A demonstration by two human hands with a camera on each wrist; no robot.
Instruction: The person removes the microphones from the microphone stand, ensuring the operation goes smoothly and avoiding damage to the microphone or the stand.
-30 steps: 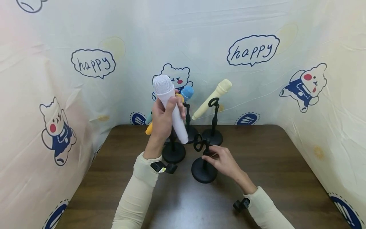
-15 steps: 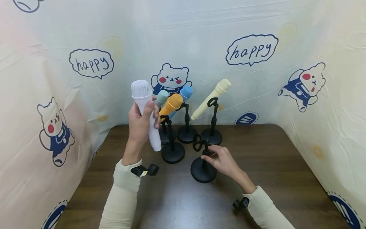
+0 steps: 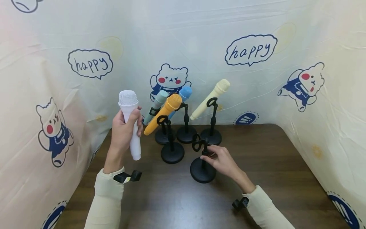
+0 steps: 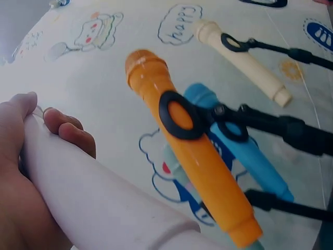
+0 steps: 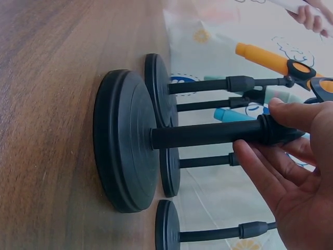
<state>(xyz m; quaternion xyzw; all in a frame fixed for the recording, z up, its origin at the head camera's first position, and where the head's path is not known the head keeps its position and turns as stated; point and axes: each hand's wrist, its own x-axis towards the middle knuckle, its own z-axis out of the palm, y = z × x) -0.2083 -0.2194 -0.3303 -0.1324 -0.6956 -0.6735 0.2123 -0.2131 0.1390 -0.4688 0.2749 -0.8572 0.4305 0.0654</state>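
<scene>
My left hand (image 3: 121, 132) grips a white microphone (image 3: 131, 124) around its body, head end up, above the left part of the table. In the left wrist view the same white microphone (image 4: 104, 192) crosses the lower left, fingers wrapped about it. My right hand (image 3: 223, 160) pinches the pole of a black microphone stand (image 3: 203, 170), whose ring clip holds nothing. The right wrist view has thumb and fingers on the collar of that stand's pole (image 5: 208, 135), its round base flat on the table.
Behind, an orange microphone (image 3: 164, 113), a teal one (image 3: 158, 101), a blue one (image 3: 186, 92) and a cream one (image 3: 210, 100) lean tilted in black stands. A printed cloth wall (image 3: 200, 31) encloses the wooden table (image 3: 257, 152) at the back and sides.
My left hand has moved left and slightly down with the white microphone, away from the standing microphones, uncovering the orange and teal ones. My right hand has stayed on the stand.
</scene>
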